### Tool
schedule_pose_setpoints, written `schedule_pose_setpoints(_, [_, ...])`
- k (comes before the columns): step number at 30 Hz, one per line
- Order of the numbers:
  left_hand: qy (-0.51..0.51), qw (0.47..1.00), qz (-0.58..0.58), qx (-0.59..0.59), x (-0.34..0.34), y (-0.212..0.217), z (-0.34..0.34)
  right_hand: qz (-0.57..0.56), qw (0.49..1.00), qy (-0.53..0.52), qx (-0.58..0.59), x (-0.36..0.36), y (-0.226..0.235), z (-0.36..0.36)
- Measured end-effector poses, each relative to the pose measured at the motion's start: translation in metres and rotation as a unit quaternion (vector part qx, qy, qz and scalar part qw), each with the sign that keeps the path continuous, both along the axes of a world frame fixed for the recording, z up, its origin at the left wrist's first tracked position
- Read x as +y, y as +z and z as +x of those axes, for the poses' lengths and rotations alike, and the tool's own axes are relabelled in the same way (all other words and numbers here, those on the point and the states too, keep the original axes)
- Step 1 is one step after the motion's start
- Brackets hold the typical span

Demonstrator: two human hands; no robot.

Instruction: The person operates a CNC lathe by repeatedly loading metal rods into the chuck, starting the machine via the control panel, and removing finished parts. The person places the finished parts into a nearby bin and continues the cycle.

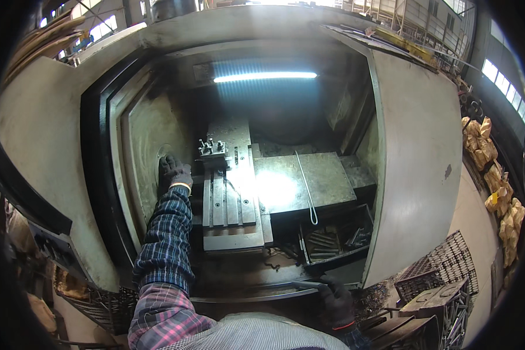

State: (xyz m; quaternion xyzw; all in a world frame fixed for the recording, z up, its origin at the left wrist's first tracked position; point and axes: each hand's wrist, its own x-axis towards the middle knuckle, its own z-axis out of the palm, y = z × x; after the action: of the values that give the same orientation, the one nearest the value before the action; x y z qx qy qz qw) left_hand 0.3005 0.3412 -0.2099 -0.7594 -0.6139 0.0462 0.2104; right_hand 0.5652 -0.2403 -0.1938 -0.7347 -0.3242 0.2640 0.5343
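A dark knitted glove covers my left hand [176, 172], which reaches into a lathe-like metalworking machine. Its bent fingers are closed at a round metal part [164, 153] on the machine's left inner wall; what they grip is hidden. To the right of this hand stands a tool post [212, 150] with several upright bolts, on a slotted metal slide [230, 201]. My right hand [337, 300], also in a dark glove, is low at the machine's front sill. It appears closed around one end of a grey bar [307, 284] that points left.
A long thin hooked rod [306, 186] lies across a flat metal cover [338, 175]. Below it, a tray [339, 256] holds several metal pieces. A lit tube lamp [265, 76] shines at the back. The sliding door [417, 169] borders the opening's right side; outside stands a mesh crate [443, 256].
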Motion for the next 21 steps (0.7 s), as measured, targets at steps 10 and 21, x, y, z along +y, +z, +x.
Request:
schedule_pose_setpoints(10, [-0.189,0.936,-0.240,-0.177,-0.050,0.014,0.111,0.061,0.995,0.067,-0.042,0.033,-0.013,0.019])
schedule_pose_setpoints(21, [-0.009,0.925,-0.242,-0.293,-0.178,0.029,0.103,0.075,0.994,0.031,0.070,0.077,-0.033,0.009])
